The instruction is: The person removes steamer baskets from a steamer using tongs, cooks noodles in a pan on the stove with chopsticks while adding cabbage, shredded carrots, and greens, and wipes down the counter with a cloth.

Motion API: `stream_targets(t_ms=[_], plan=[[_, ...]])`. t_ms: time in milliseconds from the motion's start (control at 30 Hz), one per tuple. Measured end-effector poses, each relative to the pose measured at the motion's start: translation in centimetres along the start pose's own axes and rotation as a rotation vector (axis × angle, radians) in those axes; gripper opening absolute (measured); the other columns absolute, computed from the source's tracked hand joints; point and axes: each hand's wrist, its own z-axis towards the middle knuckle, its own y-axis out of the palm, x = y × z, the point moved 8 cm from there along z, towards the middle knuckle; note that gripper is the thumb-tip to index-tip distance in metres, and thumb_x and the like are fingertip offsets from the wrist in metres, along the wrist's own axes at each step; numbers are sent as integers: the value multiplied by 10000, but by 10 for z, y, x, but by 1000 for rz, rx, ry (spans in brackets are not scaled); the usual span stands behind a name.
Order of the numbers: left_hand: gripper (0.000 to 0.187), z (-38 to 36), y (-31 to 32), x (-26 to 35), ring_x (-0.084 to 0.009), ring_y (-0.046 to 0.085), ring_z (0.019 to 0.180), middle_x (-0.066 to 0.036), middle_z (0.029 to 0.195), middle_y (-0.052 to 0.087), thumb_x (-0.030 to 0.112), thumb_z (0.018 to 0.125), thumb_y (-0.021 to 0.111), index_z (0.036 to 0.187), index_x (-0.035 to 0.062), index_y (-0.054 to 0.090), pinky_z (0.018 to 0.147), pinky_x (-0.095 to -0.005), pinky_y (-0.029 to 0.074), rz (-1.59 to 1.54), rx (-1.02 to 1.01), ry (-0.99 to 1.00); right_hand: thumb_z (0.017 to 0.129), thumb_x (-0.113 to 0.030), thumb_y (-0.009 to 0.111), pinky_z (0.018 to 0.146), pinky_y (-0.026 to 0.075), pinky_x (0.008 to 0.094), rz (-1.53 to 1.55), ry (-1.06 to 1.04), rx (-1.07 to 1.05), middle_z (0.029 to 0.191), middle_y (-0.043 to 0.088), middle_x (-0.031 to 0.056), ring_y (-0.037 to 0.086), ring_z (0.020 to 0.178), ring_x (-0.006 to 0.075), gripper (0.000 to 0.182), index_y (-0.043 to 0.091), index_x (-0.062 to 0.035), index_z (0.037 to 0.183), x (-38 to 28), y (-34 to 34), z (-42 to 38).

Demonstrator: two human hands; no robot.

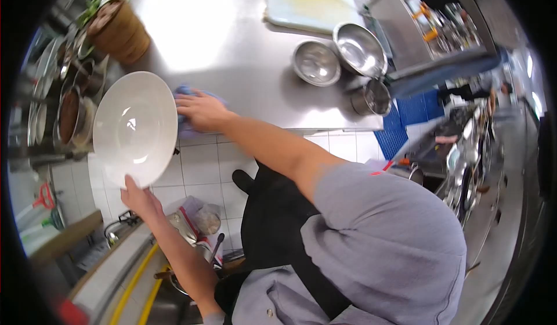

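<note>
My left hand (141, 200) grips the near rim of a large white oval plate (130, 125), thumb on top and the other fingers hidden beneath it. The plate is held in the air, tilted, off the left side of the steel table (255, 70). My right hand (203, 111) presses on a crumpled blue cloth (184, 126) at the table's front edge, close to the plate's right rim. The cloth shows on both sides of the fingers.
Two steel bowls (316, 64) and a steel pot (371, 97) stand at the table's right, below a stained white cutting board (313, 3). A wooden container (120, 35) is at the back left, beside food pans (71, 113). Bags (203, 218) lie low between my arms.
</note>
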Motion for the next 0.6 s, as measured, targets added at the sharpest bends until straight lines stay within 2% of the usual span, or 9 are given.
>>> stream_targets(t_ms=[67,133,267,300,400,467,500,567,600], plan=[[399,32,44,-29,-305,648,1072,-203,1258,597,110,983,521,1312,-114,485,914,-417,550,57,-60,-65,830,-154,630,1179,289,483,-33,221,93,1445,534,84,445,1387,243,482,593,-152,1311,24,-66,-84],[406,62,85,-67,-328,660,1041,-216,1237,602,102,954,504,1296,-118,490,864,-445,587,14,-171,-106,811,-109,658,1126,363,457,-147,416,118,1468,517,77,460,1380,233,529,581,-160,1332,49,-117,-170],[433,58,153,-86,-349,665,1020,-235,1224,599,112,930,479,1289,-131,486,820,-448,614,71,-249,-60,803,-70,636,1036,440,429,-402,745,300,1360,606,105,558,1277,295,505,595,-134,1302,91,-180,-332],[449,57,163,-91,-349,665,1019,-234,1221,597,114,918,471,1289,-138,481,813,-436,621,85,-248,-79,804,-48,620,1037,437,442,-408,762,334,1366,598,111,549,1283,302,502,595,-125,1299,91,-195,-356],[461,53,183,-107,-344,672,989,-223,1213,600,158,946,463,1286,-154,461,813,-411,634,95,-280,-99,803,14,582,1046,424,473,-444,849,370,1387,574,127,524,1298,315,508,592,-102,1298,77,-215,-397],[502,33,190,-101,-346,677,963,-216,1180,614,266,1004,486,1288,-147,460,828,-411,630,-80,-263,-172,802,15,580,1063,402,505,-499,896,359,1405,556,130,506,1314,322,512,589,-96,1301,70,-218,-407],[539,12,187,-97,-327,685,899,-207,1108,626,385,1026,501,1227,-115,495,797,-398,626,-147,-190,-200,822,0,574,1081,382,527,-473,930,364,1407,552,144,494,1325,334,501,577,-78,1318,75,-213,-409],[483,-21,190,-150,-294,681,834,-171,1029,624,397,1020,528,1146,-68,522,722,-384,621,-46,-328,-418,842,-30,572,1091,368,537,-468,954,351,1402,551,162,487,1329,345,487,566,-58,1329,82,-204,-386],[422,-69,224,-154,-284,650,829,-137,993,612,394,1011,523,1204,21,483,725,-409,599,165,-488,-453,862,-60,569,1102,354,546,-469,977,334,1397,550,180,481,1334,355,478,555,-39,1340,87,-199,-370]])
